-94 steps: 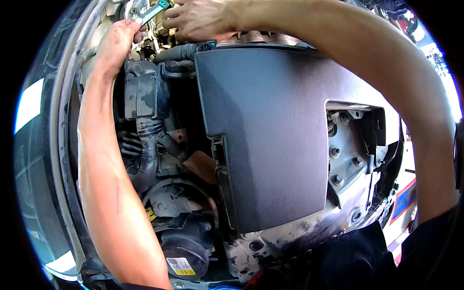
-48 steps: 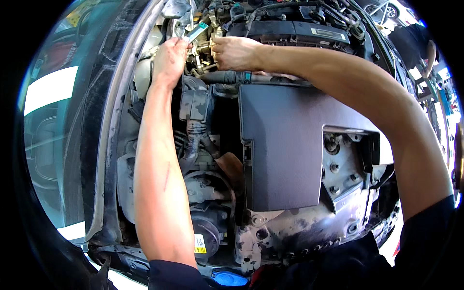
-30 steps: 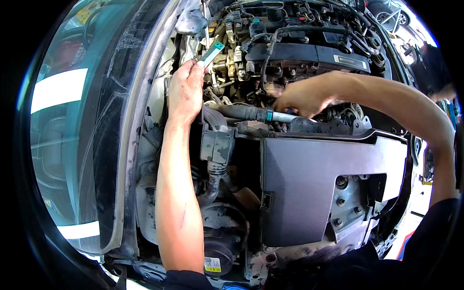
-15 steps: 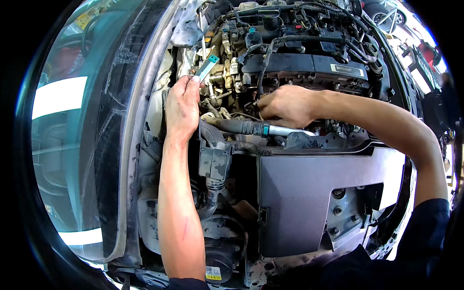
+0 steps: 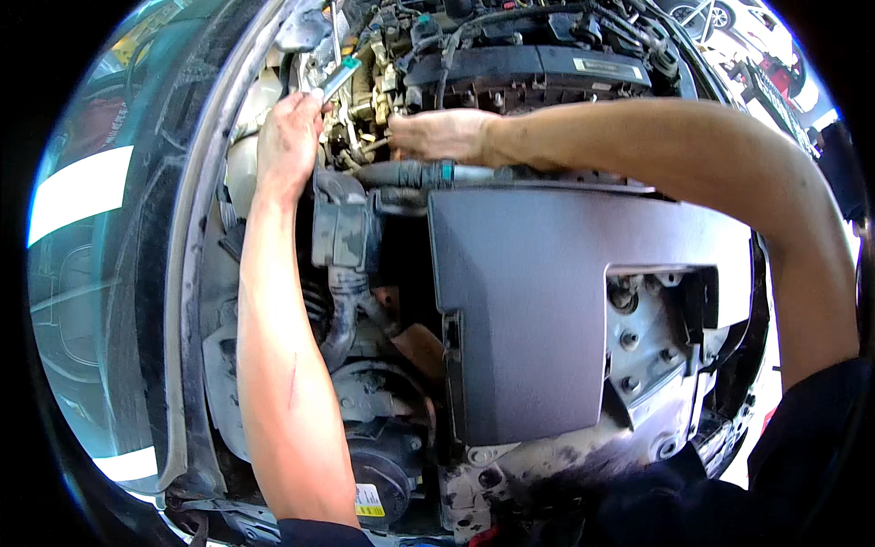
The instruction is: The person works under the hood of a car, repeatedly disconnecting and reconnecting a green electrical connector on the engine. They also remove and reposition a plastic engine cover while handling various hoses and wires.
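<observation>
Between the thumb and fingers of my left hand (image 5: 290,141) is a slim, flat grey bar with a teal end (image 5: 343,75), tilted up to the right over the engine's left end. My right hand (image 5: 442,135) reaches across from the right. Its fingers are curled, with the tips among the metal pipes and fittings (image 5: 363,114) at that end; whatever they grip is hidden. Just below this hand runs a dark hose with a teal band (image 5: 428,173). Behind it lies the black engine cover (image 5: 538,68).
A large grey plastic cover (image 5: 519,301) fills the middle front of the bay. A ribbed duct (image 5: 344,296) stands left of it, beneath my left forearm. The windshield (image 5: 87,273) borders the far left. A wheel (image 5: 720,16) shows at the upper right.
My right hand has shifted left along the engine, toward the metal fittings and my left hand. The left hand keeps its hold on the bar. The whole view has also shifted.
</observation>
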A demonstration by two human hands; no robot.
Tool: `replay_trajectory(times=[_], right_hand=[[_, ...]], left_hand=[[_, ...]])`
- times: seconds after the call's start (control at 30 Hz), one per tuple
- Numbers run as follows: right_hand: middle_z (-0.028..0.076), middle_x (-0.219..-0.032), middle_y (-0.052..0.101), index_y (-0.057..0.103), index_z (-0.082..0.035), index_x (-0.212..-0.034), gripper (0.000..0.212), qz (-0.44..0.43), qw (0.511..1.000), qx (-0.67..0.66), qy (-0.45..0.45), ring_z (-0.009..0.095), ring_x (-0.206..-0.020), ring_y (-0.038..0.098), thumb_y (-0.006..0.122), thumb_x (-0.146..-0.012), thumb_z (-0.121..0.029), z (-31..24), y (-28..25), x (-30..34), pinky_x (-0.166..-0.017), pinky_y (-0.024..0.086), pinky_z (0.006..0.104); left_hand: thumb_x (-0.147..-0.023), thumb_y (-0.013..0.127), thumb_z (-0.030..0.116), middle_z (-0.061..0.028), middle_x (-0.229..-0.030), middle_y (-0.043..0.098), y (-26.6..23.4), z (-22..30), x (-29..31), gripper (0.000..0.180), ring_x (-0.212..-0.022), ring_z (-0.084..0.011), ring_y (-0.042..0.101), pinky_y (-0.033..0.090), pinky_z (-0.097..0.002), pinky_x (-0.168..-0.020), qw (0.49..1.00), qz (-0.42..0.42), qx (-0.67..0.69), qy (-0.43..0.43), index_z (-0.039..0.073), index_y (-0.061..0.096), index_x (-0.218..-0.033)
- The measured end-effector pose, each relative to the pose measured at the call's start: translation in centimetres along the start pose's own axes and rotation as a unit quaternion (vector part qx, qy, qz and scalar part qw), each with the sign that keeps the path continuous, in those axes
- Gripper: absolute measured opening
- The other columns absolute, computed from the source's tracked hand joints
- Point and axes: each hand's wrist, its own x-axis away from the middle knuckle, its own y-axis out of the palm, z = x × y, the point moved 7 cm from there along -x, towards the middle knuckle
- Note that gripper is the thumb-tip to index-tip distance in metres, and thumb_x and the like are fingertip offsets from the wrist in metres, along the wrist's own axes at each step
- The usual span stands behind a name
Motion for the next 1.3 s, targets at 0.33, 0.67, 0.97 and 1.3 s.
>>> replay_trajectory(times=[0.33,0.67,0.97,1.3], right_hand=[[-0.003,-0.134,0.056,0.055,-0.020,-0.137,0.058,0.050,0.983,-0.127,0.126,0.019,-0.138,0.039,0.070,-0.081,-0.020,1.8,0.8,-1.5,-0.125,0.017,0.0349],[-0.004,-0.137,0.056,0.061,-0.022,-0.130,0.050,0.119,0.947,-0.264,0.140,0.016,-0.138,0.040,0.072,-0.081,-0.014,4.5,0.8,-1.3,-0.124,0.020,0.0343],[0.007,-0.124,0.061,0.056,-0.013,-0.132,0.044,0.138,0.878,-0.438,0.135,0.019,-0.102,0.065,0.061,-0.089,-0.008,2.5,2.6,0.3,-0.078,0.060,0.0283],[0.018,-0.090,0.069,0.068,-0.005,-0.097,0.038,0.188,0.578,-0.761,0.228,0.037,-0.087,0.066,0.082,-0.071,-0.028,3.4,4.0,4.9,-0.078,0.053,0.0456]], left_hand=[[-0.098,0.051,0.036,0.0018,-0.061,0.055,0.2,0.1,-0.7,0.039,-0.057,-0.0101,0.050,0.037,-0.0300,-0.056,0.997,-0.032,-0.007,0.067,0.003,0.070,-0.088],[-0.098,0.051,0.036,0.0024,-0.056,0.052,-0.8,1.2,-1.0,0.040,-0.054,-0.0116,0.049,0.038,-0.0294,-0.057,0.990,-0.029,-0.043,0.132,0.004,0.071,-0.084],[-0.096,0.054,0.036,0.0045,-0.064,0.048,1.0,2.1,0.5,0.038,-0.057,-0.0076,0.043,0.033,-0.0259,-0.054,0.999,-0.006,0.030,0.022,0.002,0.066,-0.088],[-0.101,0.053,0.031,0.0018,-0.071,0.053,0.7,3.2,1.7,0.032,-0.065,-0.0077,0.050,0.040,-0.0245,-0.061,0.995,-0.078,0.061,-0.032,0.001,0.063,-0.098]])
